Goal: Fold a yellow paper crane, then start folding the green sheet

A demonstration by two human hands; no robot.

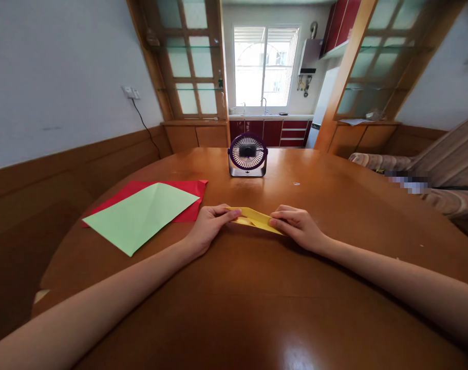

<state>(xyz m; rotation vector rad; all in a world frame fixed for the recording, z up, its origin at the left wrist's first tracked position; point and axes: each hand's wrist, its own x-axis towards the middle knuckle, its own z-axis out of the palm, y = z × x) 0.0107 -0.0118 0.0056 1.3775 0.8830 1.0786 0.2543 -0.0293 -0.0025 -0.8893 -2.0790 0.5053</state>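
Observation:
A folded piece of yellow paper (pixel 255 218) is stretched between my two hands over the middle of the table. My left hand (pixel 212 226) pinches its left end, thumb on top. At the right end, my right hand (pixel 297 226) grips the paper between thumb and fingers. The paper is a narrow strip with a fold that gapes slightly along its length. Left of my hands lies a light green sheet (pixel 145 216), with red paper (pixel 191 210) partly hidden beneath it.
A small purple desk fan (pixel 248 154) stands on the round wooden table (pixel 249 318), beyond my hands. A striped sofa (pixel 445 159) is at the right. Wooden cabinets (pixel 195 136) and a kitchen window (pixel 266 67) are behind the table.

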